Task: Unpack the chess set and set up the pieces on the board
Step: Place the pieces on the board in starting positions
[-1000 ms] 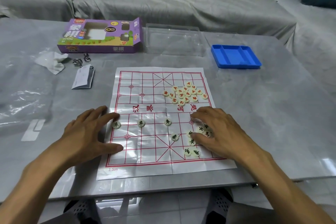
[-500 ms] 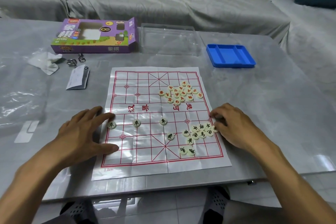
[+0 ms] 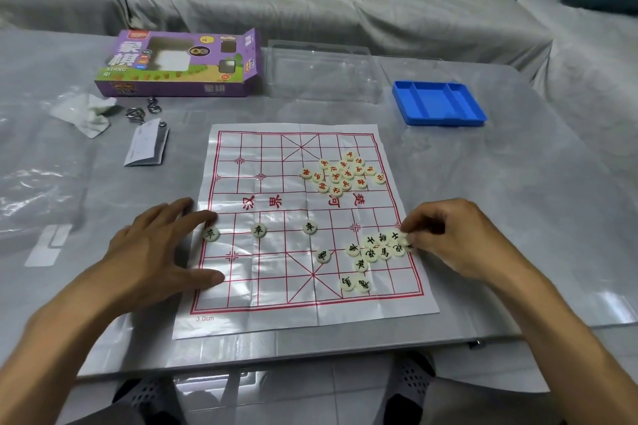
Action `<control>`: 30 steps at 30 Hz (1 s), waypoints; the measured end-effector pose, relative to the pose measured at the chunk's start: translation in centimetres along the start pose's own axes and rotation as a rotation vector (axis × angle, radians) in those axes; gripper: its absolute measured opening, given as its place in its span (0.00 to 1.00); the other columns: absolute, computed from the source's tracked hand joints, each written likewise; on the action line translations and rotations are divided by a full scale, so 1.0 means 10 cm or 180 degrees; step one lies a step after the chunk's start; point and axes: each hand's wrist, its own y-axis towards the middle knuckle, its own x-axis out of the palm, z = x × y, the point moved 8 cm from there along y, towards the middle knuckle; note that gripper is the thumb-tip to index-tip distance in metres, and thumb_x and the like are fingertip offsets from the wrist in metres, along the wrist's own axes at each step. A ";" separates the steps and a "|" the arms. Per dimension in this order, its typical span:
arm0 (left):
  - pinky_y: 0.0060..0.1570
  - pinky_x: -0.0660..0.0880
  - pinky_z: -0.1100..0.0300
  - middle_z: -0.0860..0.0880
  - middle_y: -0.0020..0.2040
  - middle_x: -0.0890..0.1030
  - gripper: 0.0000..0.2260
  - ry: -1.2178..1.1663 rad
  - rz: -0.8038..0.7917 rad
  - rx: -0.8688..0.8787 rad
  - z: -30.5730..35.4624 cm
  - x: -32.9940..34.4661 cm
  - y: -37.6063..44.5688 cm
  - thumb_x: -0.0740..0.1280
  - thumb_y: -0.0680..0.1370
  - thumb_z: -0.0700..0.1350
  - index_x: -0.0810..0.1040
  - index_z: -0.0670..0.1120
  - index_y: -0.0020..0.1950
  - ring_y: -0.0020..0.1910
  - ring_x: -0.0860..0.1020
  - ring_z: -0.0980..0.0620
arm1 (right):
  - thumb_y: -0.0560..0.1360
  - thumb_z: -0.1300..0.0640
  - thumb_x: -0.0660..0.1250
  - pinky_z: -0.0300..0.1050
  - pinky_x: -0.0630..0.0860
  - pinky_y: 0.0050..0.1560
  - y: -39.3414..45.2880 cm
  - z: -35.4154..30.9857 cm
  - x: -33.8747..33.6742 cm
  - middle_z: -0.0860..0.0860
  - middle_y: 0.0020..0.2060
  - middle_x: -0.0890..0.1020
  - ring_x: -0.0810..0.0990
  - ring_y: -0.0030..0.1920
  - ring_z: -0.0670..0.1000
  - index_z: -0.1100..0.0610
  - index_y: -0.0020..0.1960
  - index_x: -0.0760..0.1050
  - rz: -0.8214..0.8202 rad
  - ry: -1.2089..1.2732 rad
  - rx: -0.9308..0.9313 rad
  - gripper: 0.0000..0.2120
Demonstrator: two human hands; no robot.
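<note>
**Black pieces half sorted on a thin sheet**

The board (image 3: 276, 252) is a creased sheet lying flat near the table's (image 3: 518, 217) near edge. It is light, so a nudge could slide it and scatter what is placed — the likeliest fault. The left hand (image 3: 162, 252) presses its left margin, fingers spread flat. The right hand (image 3: 459, 238) curls its fingertips onto a piece at the right edge of the black cluster (image 3: 376, 248); whether it has pinched one cannot be told. Three black pieces (image 3: 259, 230) stand in a row — small pale discs. The red pile (image 3: 341, 172) waits at far right.
</note>
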 end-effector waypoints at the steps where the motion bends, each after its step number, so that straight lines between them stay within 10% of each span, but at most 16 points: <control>1: 0.71 0.59 0.44 0.56 0.79 0.51 0.50 0.0004 0.0004 0.0006 0.00 0.00 0.00 0.54 0.52 0.81 0.55 0.68 0.74 0.77 0.51 0.49 | 0.74 0.58 0.72 0.29 0.75 0.37 -0.05 -0.05 0.05 0.36 0.43 0.81 0.80 0.44 0.38 0.47 0.46 0.81 -0.0115 -0.0002 -0.0060 0.05; 17: 0.70 0.61 0.41 0.56 0.78 0.53 0.43 -0.0015 0.0010 0.0041 -0.03 0.01 0.03 0.50 0.48 0.86 0.53 0.77 0.63 0.76 0.53 0.48 | 0.72 0.52 0.73 0.34 0.73 0.38 -0.25 -0.17 0.31 0.40 0.42 0.78 0.77 0.40 0.41 0.44 0.52 0.77 -0.0674 -0.0884 -0.0387 0.11; 30: 0.70 0.61 0.43 0.54 0.78 0.54 0.50 -0.0066 0.0006 -0.0009 0.04 -0.05 -0.01 0.57 0.51 0.80 0.59 0.66 0.73 0.76 0.54 0.47 | 0.73 0.52 0.73 0.34 0.75 0.47 -0.07 -0.46 0.17 0.42 0.46 0.79 0.78 0.45 0.43 0.49 0.50 0.78 0.0276 -0.0593 -0.0670 0.08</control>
